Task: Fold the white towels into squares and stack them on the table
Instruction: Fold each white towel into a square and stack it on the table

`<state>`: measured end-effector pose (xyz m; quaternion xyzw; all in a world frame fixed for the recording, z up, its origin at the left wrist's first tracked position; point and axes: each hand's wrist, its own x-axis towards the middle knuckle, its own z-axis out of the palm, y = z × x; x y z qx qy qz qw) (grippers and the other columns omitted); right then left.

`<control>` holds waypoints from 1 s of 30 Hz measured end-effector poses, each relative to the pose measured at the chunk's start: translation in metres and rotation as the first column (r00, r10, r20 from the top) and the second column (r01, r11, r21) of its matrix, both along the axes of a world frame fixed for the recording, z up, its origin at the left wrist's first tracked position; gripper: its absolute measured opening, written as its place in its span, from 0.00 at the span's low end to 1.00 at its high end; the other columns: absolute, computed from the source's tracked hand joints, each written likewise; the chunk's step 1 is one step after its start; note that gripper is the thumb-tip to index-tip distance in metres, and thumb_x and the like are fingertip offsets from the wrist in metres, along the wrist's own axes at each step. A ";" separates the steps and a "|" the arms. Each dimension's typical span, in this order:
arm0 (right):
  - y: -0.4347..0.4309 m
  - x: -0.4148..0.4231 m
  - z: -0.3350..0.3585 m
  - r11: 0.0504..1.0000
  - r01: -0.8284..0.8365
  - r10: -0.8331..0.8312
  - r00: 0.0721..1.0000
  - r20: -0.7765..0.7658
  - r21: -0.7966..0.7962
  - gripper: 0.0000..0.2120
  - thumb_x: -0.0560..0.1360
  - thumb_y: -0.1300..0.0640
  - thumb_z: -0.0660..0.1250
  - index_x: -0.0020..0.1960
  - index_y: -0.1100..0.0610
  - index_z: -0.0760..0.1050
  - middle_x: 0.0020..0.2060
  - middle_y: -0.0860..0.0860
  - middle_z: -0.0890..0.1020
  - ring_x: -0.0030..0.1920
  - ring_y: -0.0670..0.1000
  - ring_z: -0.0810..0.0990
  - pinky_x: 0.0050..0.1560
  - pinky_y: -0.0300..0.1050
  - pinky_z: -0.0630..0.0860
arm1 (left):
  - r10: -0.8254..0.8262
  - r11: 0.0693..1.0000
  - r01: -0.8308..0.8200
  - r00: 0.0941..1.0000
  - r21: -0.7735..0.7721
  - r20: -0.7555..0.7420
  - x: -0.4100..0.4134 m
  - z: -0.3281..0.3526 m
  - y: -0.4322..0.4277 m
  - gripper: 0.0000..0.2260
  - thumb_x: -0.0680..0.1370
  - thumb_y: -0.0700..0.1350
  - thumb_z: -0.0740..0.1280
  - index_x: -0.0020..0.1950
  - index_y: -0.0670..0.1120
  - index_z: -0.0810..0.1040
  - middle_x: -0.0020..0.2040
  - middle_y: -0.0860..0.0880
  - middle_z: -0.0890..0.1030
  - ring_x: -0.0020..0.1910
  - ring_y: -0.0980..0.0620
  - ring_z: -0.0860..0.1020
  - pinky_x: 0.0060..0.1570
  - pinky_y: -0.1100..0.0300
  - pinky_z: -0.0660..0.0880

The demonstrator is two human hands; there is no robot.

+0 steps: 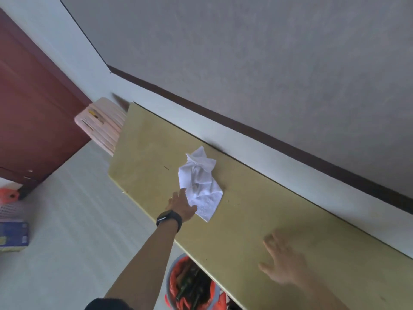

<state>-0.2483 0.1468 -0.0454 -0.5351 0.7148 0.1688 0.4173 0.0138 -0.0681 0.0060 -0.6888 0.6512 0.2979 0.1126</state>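
While my right hand [282, 262] hangs nearest to me, fingers spread wide and holding nothing, it hovers over a bare stretch of the worktop [257, 220], blurred enough that I cannot tell whether the palm touches the surface; I judge it is kept free there so it can come across and help once the cloth is spread. Below the worktop's near edge sits a bucket [192, 285] of dark and red odds and ends, out of the way of the folding. Farther out, my left hand [182, 205], with a dark watch [169, 219] on the wrist, reaches to the near left edge of the white towel [201, 182]; thumb and fingers appear to close lightly on that edge, though the grip itself is partly hidden by the cloth. That towel lies crumpled in a loose heap near the middle of the worktop, not yet flattened or folded, and I see no finished stack anywhere, so the work looks barely begun. Taking it by an edge makes sense for dragging it nearer and shaking it flat. Beyond it stand a pink slatted chair [102, 126] at the worktop's far end and a dark red door [33, 108].
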 end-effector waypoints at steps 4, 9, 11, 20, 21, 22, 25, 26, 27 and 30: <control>0.019 0.007 -0.010 0.997 -0.053 0.050 0.998 -0.048 -0.057 0.43 0.76 0.30 0.53 0.79 0.44 0.32 0.76 0.48 0.27 0.78 0.52 0.32 0.74 0.66 0.55 | 0.156 0.988 -0.156 0.988 -0.021 -0.004 0.011 -0.040 0.001 0.34 0.79 0.53 0.66 0.79 0.45 0.53 0.75 0.42 0.66 0.72 0.39 0.65 0.68 0.44 0.67; 0.020 0.003 -0.020 0.993 -0.093 0.089 0.994 -0.060 -0.066 0.42 0.77 0.31 0.54 0.78 0.42 0.31 0.76 0.46 0.27 0.78 0.51 0.33 0.74 0.67 0.55 | 0.133 0.975 -0.129 0.991 -0.182 0.009 0.024 -0.047 -0.014 0.14 0.81 0.52 0.57 0.60 0.49 0.76 0.54 0.42 0.81 0.51 0.40 0.78 0.55 0.47 0.76; 0.022 0.002 -0.021 0.994 -0.100 0.096 0.993 -0.062 -0.049 0.43 0.77 0.31 0.54 0.78 0.42 0.30 0.76 0.46 0.26 0.78 0.51 0.33 0.73 0.68 0.56 | 0.085 0.965 -0.080 0.996 -0.248 0.008 0.022 -0.037 -0.015 0.14 0.82 0.52 0.56 0.59 0.51 0.78 0.52 0.43 0.82 0.49 0.39 0.79 0.53 0.47 0.77; -0.001 -0.001 0.021 0.995 -0.091 0.093 0.995 -0.036 0.049 0.40 0.77 0.32 0.56 0.81 0.45 0.44 0.79 0.47 0.35 0.80 0.52 0.44 0.75 0.62 0.55 | -0.130 0.696 -0.132 0.944 -0.706 -0.304 -0.013 0.119 -0.059 0.13 0.83 0.47 0.58 0.60 0.43 0.79 0.50 0.40 0.83 0.47 0.39 0.79 0.45 0.52 0.74; -0.004 -0.001 0.029 0.995 -0.073 0.074 0.997 -0.017 0.071 0.39 0.77 0.32 0.57 0.81 0.46 0.47 0.80 0.48 0.39 0.80 0.52 0.47 0.75 0.60 0.54 | -0.128 0.662 -0.177 0.931 -0.728 -0.343 -0.022 0.141 -0.060 0.13 0.83 0.48 0.58 0.60 0.43 0.78 0.48 0.41 0.83 0.44 0.41 0.78 0.41 0.54 0.72; -0.006 -0.001 0.038 0.995 -0.047 0.046 0.999 0.020 0.083 0.39 0.77 0.33 0.58 0.81 0.48 0.50 0.81 0.49 0.44 0.80 0.53 0.51 0.76 0.56 0.53 | -0.120 0.648 -0.203 0.925 -0.734 -0.361 -0.030 0.160 -0.062 0.14 0.84 0.49 0.57 0.59 0.43 0.77 0.46 0.43 0.81 0.41 0.43 0.76 0.39 0.55 0.68; -0.003 -0.003 0.061 0.992 0.107 -0.117 0.982 0.148 0.073 0.41 0.76 0.31 0.61 0.80 0.51 0.56 0.78 0.53 0.61 0.77 0.54 0.62 0.74 0.46 0.59 | -0.166 0.772 -0.023 0.958 -0.635 -0.236 -0.047 0.204 -0.066 0.14 0.83 0.52 0.57 0.50 0.44 0.76 0.40 0.45 0.77 0.40 0.41 0.75 0.38 0.55 0.65; -0.001 -0.004 0.073 0.982 0.182 -0.189 0.965 0.182 0.053 0.45 0.72 0.27 0.61 0.80 0.52 0.57 0.77 0.53 0.64 0.75 0.53 0.65 0.74 0.46 0.61 | -0.202 0.813 0.038 0.954 -0.581 -0.220 -0.050 0.215 -0.065 0.13 0.81 0.52 0.59 0.44 0.45 0.74 0.37 0.46 0.76 0.41 0.39 0.75 0.37 0.55 0.66; 0.001 -0.007 0.084 0.969 0.246 -0.242 0.947 0.210 0.007 0.47 0.70 0.24 0.60 0.79 0.52 0.58 0.76 0.52 0.67 0.74 0.53 0.67 0.73 0.46 0.63 | -0.229 0.831 0.059 0.943 -0.553 -0.243 -0.056 0.224 -0.061 0.14 0.80 0.52 0.60 0.40 0.45 0.73 0.34 0.46 0.75 0.40 0.39 0.74 0.36 0.55 0.66; 0.007 -0.020 0.128 0.871 0.425 -0.351 0.890 0.291 -0.248 0.34 0.78 0.36 0.63 0.78 0.52 0.62 0.75 0.50 0.68 0.74 0.51 0.67 0.71 0.43 0.61 | -0.345 0.814 0.106 0.880 -0.571 -0.328 -0.081 0.253 -0.040 0.11 0.78 0.54 0.65 0.37 0.52 0.74 0.31 0.55 0.74 0.34 0.53 0.73 0.31 0.64 0.66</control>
